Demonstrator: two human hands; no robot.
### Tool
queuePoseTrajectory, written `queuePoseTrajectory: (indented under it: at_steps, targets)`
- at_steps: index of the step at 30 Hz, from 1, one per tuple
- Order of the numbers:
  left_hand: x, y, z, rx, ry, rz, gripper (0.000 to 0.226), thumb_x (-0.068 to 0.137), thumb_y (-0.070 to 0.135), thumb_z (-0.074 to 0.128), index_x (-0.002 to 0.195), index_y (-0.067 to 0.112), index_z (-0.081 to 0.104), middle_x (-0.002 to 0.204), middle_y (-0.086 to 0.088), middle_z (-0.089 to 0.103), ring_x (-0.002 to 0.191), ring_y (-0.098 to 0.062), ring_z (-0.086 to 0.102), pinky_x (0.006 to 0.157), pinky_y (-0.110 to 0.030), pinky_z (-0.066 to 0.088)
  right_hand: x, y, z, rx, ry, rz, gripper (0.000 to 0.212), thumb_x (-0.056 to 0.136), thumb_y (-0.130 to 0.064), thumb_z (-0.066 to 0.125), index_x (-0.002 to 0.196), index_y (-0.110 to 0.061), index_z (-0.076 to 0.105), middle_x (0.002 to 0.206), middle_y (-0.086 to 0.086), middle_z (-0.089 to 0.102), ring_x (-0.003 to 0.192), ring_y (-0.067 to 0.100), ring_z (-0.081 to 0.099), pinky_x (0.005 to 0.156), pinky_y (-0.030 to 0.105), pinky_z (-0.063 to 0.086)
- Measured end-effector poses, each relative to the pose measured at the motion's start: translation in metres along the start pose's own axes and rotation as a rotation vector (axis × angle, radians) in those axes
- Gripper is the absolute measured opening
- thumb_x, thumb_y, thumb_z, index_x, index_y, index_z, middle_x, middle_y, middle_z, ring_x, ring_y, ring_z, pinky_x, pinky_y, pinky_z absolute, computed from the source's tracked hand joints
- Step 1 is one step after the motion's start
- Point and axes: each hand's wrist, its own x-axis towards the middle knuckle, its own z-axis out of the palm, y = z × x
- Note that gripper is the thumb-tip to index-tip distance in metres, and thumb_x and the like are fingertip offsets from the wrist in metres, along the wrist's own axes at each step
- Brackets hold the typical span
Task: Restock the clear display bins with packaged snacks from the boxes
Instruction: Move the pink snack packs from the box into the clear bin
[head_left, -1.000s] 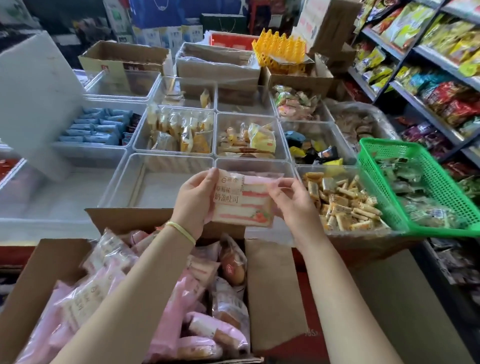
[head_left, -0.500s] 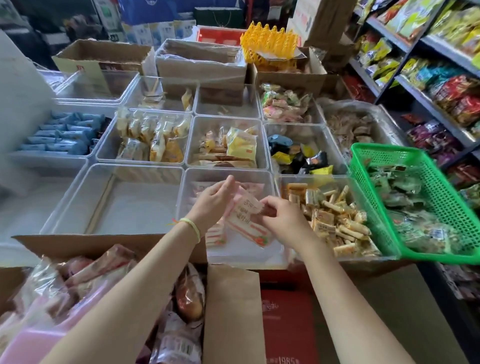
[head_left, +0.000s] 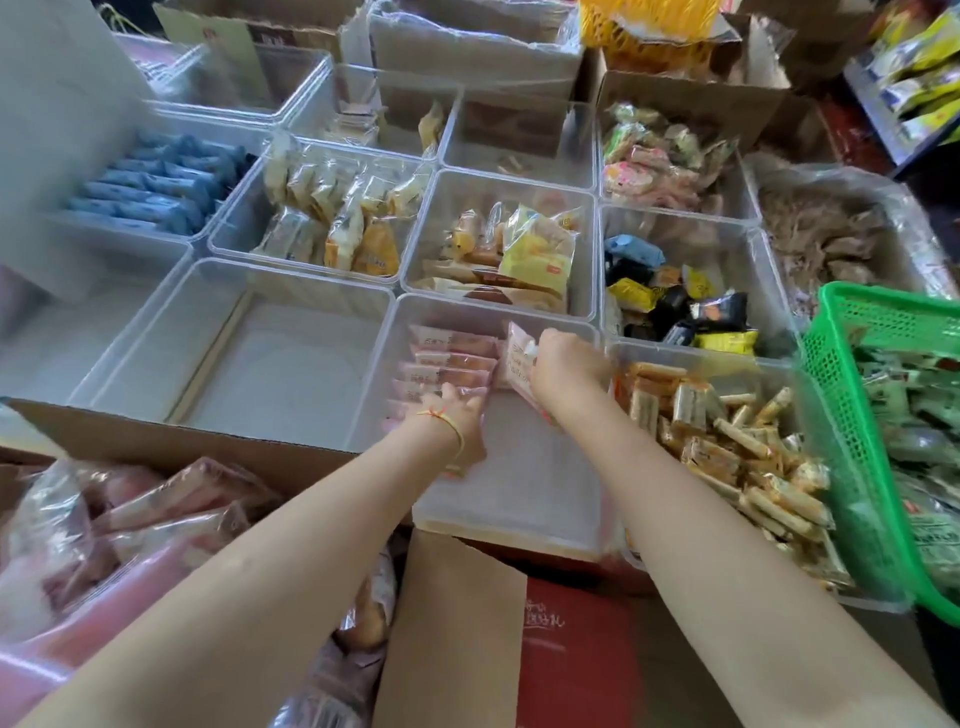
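Now the right hand (head_left: 563, 364) is pinching a pink packet (head_left: 519, 364) into the clear bin (head_left: 519, 499), left hand (head_left: 457, 410) flat-fingered steadying the row (head_left: 447, 364) at nine o'clock; next, releasing.

Print everywhere, little of it readable

The red carton (head_left: 576, 639) by the open flap carries pale Chinese characters, too soft to make out. The pink snack packets (head_left: 449, 361) in the clear bin (head_left: 519, 499) show what may be dark lettering, blurred beyond reading.
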Motion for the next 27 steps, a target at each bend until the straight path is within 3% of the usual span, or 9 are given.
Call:
queuePoseTrajectory:
  at_steps: [4,8,10,13,16,18,22,25,27]
  targets:
    - [0.004,0.002,-0.006,-0.026,0.004,0.038,0.057,0.094,0.039,0.047,0.147,0.022,0.037,0.141,-0.016,0.043,0.125,-0.035,0.048,0.101,-0.042,0.044,0.021,-0.014,0.021,-0.106,-0.055,-0.017,0.03,0.096,-0.008,0.052,0.124,-0.015,0.062,0.126,0.007,0.065,0.117,0.029,0.062,0.08,0.031,0.042]
    - [-0.002,0.004,-0.009,0.013,-0.301,0.04,0.039,0.099,0.042,0.046,0.126,0.015,0.054,0.131,-0.007,0.059,0.1,-0.028,0.059,0.087,-0.032,0.047,0.037,-0.011,0.051,-0.347,0.021,-0.113,0.036,0.095,-0.013,0.054,0.13,-0.016,0.062,0.131,0.009,0.052,0.123,0.03,0.046,0.099,0.041,0.037]
    - [-0.004,0.004,-0.013,0.005,-0.413,0.026,0.052,0.099,0.05,0.045,0.136,0.014,0.051,0.136,-0.008,0.056,0.107,-0.028,0.06,0.087,-0.031,0.047,0.04,-0.008,0.063,-0.385,0.073,-0.124,0.037,0.096,-0.009,0.048,0.129,-0.012,0.063,0.128,0.011,0.05,0.12,0.032,0.045,0.099,0.042,0.039]
    - [0.005,0.005,-0.014,0.049,-0.389,0.07,0.058,0.098,0.053,0.042,0.138,0.013,0.052,0.139,-0.007,0.053,0.125,-0.028,0.053,0.104,-0.036,0.042,0.042,-0.005,0.076,-0.258,0.023,-0.125,0.039,0.098,0.0,0.041,0.133,-0.009,0.053,0.126,0.016,0.061,0.117,0.035,0.058,0.097,0.046,0.049]
    - [0.014,0.006,-0.01,0.048,-0.364,0.102,0.05,0.098,0.048,0.043,0.128,0.013,0.06,0.132,-0.009,0.057,0.119,-0.029,0.054,0.103,-0.038,0.042,0.037,-0.002,0.086,-0.082,-0.01,-0.153,0.049,0.099,0.003,0.035,0.146,-0.006,0.028,0.127,0.021,0.061,0.112,0.038,0.063,0.086,0.045,0.051]
    - [0.015,0.004,-0.006,0.04,-0.352,0.107,0.048,0.097,0.048,0.045,0.124,0.012,0.062,0.128,-0.009,0.06,0.115,-0.03,0.056,0.102,-0.038,0.044,0.028,-0.001,0.087,-0.007,-0.052,-0.181,0.047,0.098,0.0,0.037,0.144,-0.007,0.03,0.131,0.019,0.058,0.115,0.038,0.061,0.084,0.044,0.051]
    - [-0.002,-0.001,-0.018,-0.105,-0.124,0.147,0.044,0.099,0.04,0.046,0.126,0.01,0.061,0.125,-0.01,0.062,0.114,-0.029,0.057,0.093,-0.034,0.044,0.003,-0.003,0.074,0.17,-0.091,-0.154,0.027,0.098,-0.011,0.042,0.123,-0.013,0.051,0.126,0.012,0.062,0.111,0.036,0.061,0.079,0.038,0.047]
    - [-0.031,-0.013,-0.032,-0.526,0.201,0.214,0.026,0.096,0.026,0.05,0.103,0.011,0.069,0.097,-0.007,0.068,0.09,-0.026,0.064,0.078,-0.035,0.05,-0.026,-0.005,0.057,0.377,-0.008,-0.128,0.017,0.098,-0.018,0.046,0.102,-0.014,0.063,0.102,0.011,0.07,0.093,0.034,0.063,0.068,0.033,0.044]
    - [-0.052,-0.027,-0.036,-0.849,0.313,0.251,0.021,0.094,0.019,0.053,0.089,0.01,0.072,0.077,-0.004,0.068,0.068,-0.021,0.064,0.069,-0.037,0.055,-0.052,-0.008,0.044,0.5,0.071,-0.128,0.016,0.097,-0.018,0.05,0.093,-0.013,0.065,0.089,0.007,0.069,0.082,0.028,0.062,0.062,0.032,0.043]
